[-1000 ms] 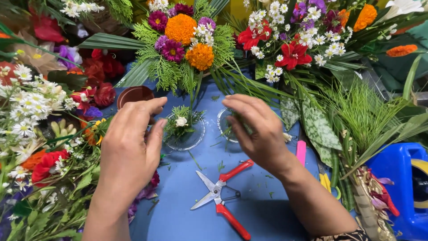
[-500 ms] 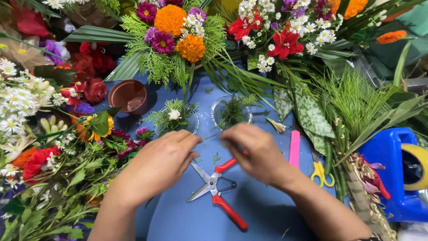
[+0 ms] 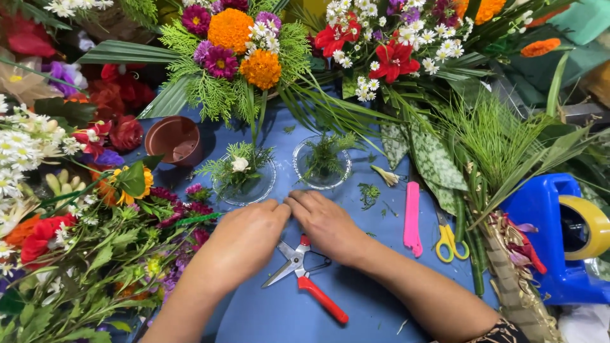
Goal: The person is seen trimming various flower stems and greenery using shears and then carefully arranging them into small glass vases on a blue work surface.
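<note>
Both hands rest knuckles-up on the blue work surface (image 3: 381, 298), meeting at the fingertips near the centre of the view. The left hand (image 3: 244, 238) has its fingers curled under; the right hand (image 3: 327, 222) likewise, fingertips pressed against the left. Whether anything is pinched between them cannot be told; the fingertips hide the contact point.

The red-handled metal pruning shears (image 3: 305, 279) lie directly beneath the hands, at 6 o'clock of the fingertips, blades partly open, untouched, evidently within easy reach.

Two shallow clear glass dishes stand at 12 o'clock of the hands. The left dish (image 3: 244, 174) holds green sprigs and one small white flower; the right dish (image 3: 322, 162) holds green sprigs only. Both sit just beyond the fingertips.

Count of tools and vessels:
- One empty brown plastic pot (image 3: 175, 140), at 10 o'clock.
- One pink flat-handled cutter (image 3: 412, 219), at 3 o'clock.
- One pair of yellow-handled scissors (image 3: 448, 238), just beside the cutter.
- One roll of yellowish tape (image 3: 588, 225) on a blue plastic holder (image 3: 546, 254), far right.

Two finished mixed-flower arrangements stand along the far edge; loose cut flowers are heaped at 9 o'clock.
</note>
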